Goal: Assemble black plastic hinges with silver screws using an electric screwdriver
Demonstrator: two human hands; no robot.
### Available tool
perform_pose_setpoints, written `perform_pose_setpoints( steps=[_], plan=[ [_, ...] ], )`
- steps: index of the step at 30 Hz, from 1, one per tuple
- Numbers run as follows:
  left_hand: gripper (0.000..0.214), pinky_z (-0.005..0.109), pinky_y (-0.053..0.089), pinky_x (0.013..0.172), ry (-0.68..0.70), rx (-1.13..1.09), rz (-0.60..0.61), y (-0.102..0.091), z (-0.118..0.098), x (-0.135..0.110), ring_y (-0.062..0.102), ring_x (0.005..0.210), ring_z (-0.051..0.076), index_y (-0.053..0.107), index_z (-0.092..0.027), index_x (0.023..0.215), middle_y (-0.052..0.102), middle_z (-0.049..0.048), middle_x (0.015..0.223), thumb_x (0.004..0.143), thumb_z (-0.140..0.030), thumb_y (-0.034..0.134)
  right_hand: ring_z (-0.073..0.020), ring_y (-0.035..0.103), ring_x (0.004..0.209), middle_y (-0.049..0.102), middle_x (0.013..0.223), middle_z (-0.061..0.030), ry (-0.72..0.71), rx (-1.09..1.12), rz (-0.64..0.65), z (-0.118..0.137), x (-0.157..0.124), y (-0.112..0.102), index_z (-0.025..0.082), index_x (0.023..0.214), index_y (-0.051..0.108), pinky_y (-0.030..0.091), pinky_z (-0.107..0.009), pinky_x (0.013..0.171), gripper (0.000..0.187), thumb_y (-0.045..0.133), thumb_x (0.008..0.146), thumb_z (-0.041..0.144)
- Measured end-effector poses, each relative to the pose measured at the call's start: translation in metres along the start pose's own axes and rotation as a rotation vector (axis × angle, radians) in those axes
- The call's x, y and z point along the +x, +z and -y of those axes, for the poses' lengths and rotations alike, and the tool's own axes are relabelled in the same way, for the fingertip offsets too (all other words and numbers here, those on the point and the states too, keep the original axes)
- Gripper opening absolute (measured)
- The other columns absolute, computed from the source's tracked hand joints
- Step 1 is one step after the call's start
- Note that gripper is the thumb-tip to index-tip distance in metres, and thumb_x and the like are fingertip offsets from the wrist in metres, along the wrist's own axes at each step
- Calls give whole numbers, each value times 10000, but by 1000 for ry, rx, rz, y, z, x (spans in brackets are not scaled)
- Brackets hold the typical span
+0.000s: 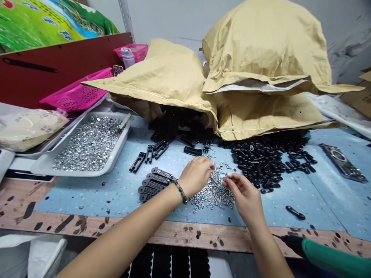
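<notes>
Small steel screws [216, 191] lie in a loose heap with steel nuts [199, 202] on the blue mat [278, 208] of the table, near the middle and between the two hands. The left hand [195, 177], with a beaded bracelet [180, 192] on its wrist, reaches over the far side of the heap with its fingers bunched. The right hand [242, 195] is just beside it, its fingertips [226, 181] pinched together. Whether either hand holds a screw is too small to tell. Left of the left hand lies a row of black brackets [155, 184]. A heap of black plastic parts [261, 162] spreads to the far right and runs under tan paper sacks [266, 46], which hide how far it goes. A white tray [120, 146] of silver nuts [87, 144] stands at the far left, near a pink basket [77, 92]. At the near right, a green object [333, 260] with a black end [292, 244] is cut off by the frame and hard to make out.
</notes>
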State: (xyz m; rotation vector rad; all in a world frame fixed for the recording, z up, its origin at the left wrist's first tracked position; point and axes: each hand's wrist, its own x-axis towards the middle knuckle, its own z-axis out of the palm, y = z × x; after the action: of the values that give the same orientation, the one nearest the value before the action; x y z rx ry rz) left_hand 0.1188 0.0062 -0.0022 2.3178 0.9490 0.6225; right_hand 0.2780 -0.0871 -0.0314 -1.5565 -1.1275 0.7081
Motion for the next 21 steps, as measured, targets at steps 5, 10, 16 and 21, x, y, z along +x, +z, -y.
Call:
perform_pose_setpoints(
  steps=[5, 10, 16, 21],
  plan=[
    [140, 269, 526, 738, -147, -267, -113, -46, 9, -26, 630, 839, 143, 603, -165, 984, 674, 29, 940, 911, -105, 500, -195, 620, 804, 644, 851, -50, -78, 48, 58, 22, -10, 33, 205, 879, 602, 526, -329, 715, 171, 632, 819, 362],
    [131, 315, 521, 750, -380, -574, -324, -92, 30, -93, 629, 847, 184, 653, -178, 941, 681, 30, 906, 846, -254, 605, -159, 600, 704, 617, 779, -15, -227, -27, 281, 42, -27, 89, 215, 851, 571, 501, -293, 652, 45, 560, 860, 257],
    [88, 305, 467, 758, -444, -383, -398, -82, 43, -147, 590, 844, 177, 611, -201, 926, 636, 7, 881, 892, -260, 554, -185, 571, 757, 611, 793, -45, -527, -266, 403, 48, -31, 129, 199, 829, 561, 476, -317, 679, 121, 470, 899, 161],
    [75, 321, 448, 755, -325, -160, -338, -65, 36, -152, 561, 851, 190, 588, -199, 872, 599, 9, 845, 907, -204, 521, -192, 543, 733, 608, 770, -59, -655, -415, 481, 50, -27, 130, 194, 834, 582, 473, -336, 657, 232, 382, 942, 149]
  ],
)
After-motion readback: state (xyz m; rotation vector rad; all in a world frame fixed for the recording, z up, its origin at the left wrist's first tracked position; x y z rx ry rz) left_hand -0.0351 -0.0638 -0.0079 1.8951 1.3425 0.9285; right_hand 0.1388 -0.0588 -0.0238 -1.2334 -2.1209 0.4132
